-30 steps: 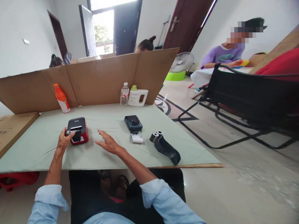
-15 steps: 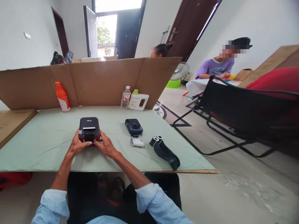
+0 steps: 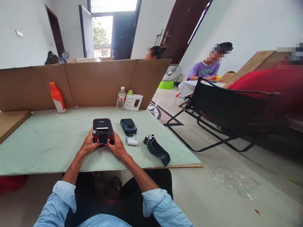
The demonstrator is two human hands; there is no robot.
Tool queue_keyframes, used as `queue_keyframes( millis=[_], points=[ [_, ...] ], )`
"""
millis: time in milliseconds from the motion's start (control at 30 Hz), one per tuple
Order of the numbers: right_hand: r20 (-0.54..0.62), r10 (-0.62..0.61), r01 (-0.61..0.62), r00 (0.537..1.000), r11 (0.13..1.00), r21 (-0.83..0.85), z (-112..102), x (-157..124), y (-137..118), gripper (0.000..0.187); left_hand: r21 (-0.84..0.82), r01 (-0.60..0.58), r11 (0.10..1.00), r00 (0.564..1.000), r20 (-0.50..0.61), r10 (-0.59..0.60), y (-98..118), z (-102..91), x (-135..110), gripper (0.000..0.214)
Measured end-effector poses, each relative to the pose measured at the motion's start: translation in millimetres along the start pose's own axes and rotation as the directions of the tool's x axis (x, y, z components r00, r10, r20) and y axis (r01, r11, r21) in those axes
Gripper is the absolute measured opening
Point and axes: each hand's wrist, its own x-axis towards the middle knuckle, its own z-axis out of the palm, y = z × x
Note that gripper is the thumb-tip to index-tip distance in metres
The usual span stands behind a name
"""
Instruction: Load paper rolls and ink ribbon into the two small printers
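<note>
A red-and-black, box-shaped device with rounded corners (image 3: 103,124) is held near the front of the pale green, cloth-covered bench (image 3: 59,135). Its left side is clasped by the left grip (image 3: 89,144) and its right side by the right grip (image 3: 117,147), so both are closed on it, with the thumbs brought round to the lower front; whether its base is lifted or resting cannot be told. A short black strip (image 3: 103,137) hangs down the front face between the thumbs. For steady handling, even pressure should be given from both sides, the body held level, and the strip left unpinched. Care is best taken on the right, where a small dark blue-black device (image 3: 128,126) lies near, with a small white paper roll (image 3: 132,141) just in front of it. Farther right, a wide black ribbon (image 3: 159,153) is seen beside two small black-and-white rolls (image 3: 148,139); clearance from these should be easily maintained
</note>
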Motion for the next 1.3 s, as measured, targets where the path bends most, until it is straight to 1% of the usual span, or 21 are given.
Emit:
queue_keyframes(
  millis=[67, 200, 267, 367, 467, 600, 700, 833, 933, 1067, 1300],
  points=[
    [-0.019, 0.008, -0.008, 1.0, 1.0, 0.002, 2, -2, 3, 0.082, 0.012, 0.011, 1.0, 1.0, 0.002, -0.011, 1, -1.3, -1, 0.108],
    [-0.062, -0.036, 0.036, 0.997, 0.999, -0.002, 1, -4, 2, 0.082, 0.025, 0.013, 1.0, 1.0, 0.014, -0.013, 3, -0.5, -3, 0.105],
    [-0.063, -0.036, 0.036, 0.997, 0.999, 0.008, -1, -4, 1, 0.083, 0.0, 0.007, 1.0, 1.0, 0.019, -0.007, 3, -1.0, -5, 0.098],
    [-0.057, -0.01, 0.011, 0.998, 1.0, 0.02, -2, -3, -2, 0.087, 0.005, -0.011, 1.0, 1.0, -0.025, 0.011, 2, -5.7, -9, 0.083],
    [-0.035, 0.029, -0.027, 0.999, 0.999, 0.042, -2, -2, -4, 0.093, 0.113, -0.069, 0.991, 0.996, -0.052, 0.075, 4, -13.4, -13, 0.072],
    [0.004, 0.066, -0.066, 0.998, 0.995, 0.073, -1, 0, -6, 0.105, 0.281, -0.171, 0.944, 0.983, -0.01, 0.181, 10, -22.7, -14, 0.058],
    [0.016, 0.071, -0.072, 0.997, 0.994, 0.082, -1, 2, -7, 0.109, 0.341, -0.21, 0.916, 0.975, 0.0, 0.223, 11, -28.1, -9, 0.051],
    [0.02, 0.08, -0.081, 0.997, 0.995, 0.061, 0, 6, -8, 0.106, 0.385, -0.223, 0.895, 0.969, -0.008, 0.245, 8, -30.7, 0, 0.046],
    [0.022, 0.088, -0.089, 0.996, 0.995, 0.039, 1, 8, -8, 0.102, 0.44, -0.226, 0.869, 0.962, -0.039, 0.27, 6, -26.8, 4, 0.044],
    [0.02, 0.091, -0.091, 0.996, 0.995, 0.03, 2, 9, -9, 0.101, 0.516, -0.23, 0.825, 0.945, -0.083, 0.315, 4, -20.1, 5, 0.042],
    [0.023, 0.078, -0.079, 0.997, 0.996, 0.042, 0, 6, -7, 0.101, 0.565, -0.241, 0.789, 0.934, -0.086, 0.347, 7, -19.8, 3, 0.039]
  ],
)
